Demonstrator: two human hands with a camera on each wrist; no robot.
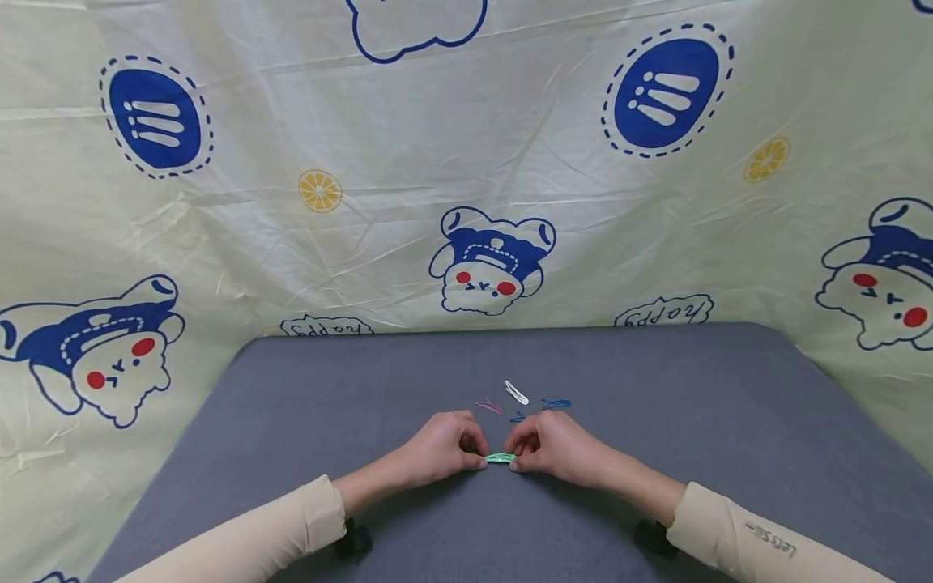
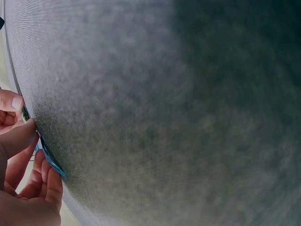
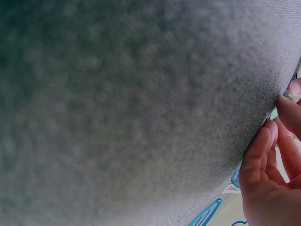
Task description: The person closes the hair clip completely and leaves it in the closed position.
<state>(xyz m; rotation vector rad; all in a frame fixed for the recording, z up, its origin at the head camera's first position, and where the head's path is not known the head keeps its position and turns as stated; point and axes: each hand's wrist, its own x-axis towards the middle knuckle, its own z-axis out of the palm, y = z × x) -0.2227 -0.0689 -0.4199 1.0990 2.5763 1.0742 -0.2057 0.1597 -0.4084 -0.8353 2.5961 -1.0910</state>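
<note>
A green hair clip (image 1: 500, 458) lies level on the grey table between my two hands. My left hand (image 1: 443, 445) pinches its left end between thumb and fingers, while my right hand (image 1: 560, 447) pinches the right end. Those ends are hidden by the fingertips. In the right wrist view, a bit of the green clip (image 3: 274, 114) shows between the fingers. Just beyond the hands are a pink hair clip (image 1: 490, 406), a white hair clip (image 1: 517, 393) and blue hair clips (image 1: 557, 403); one of the blue ones is partly behind my right hand.
A dark grey cloth covers the table (image 1: 328, 389). Behind it hangs a pale curtain (image 1: 394, 259) printed with cartoon bears and orange slices. Dark wrist cameras sit under both sleeve cuffs (image 1: 324, 514).
</note>
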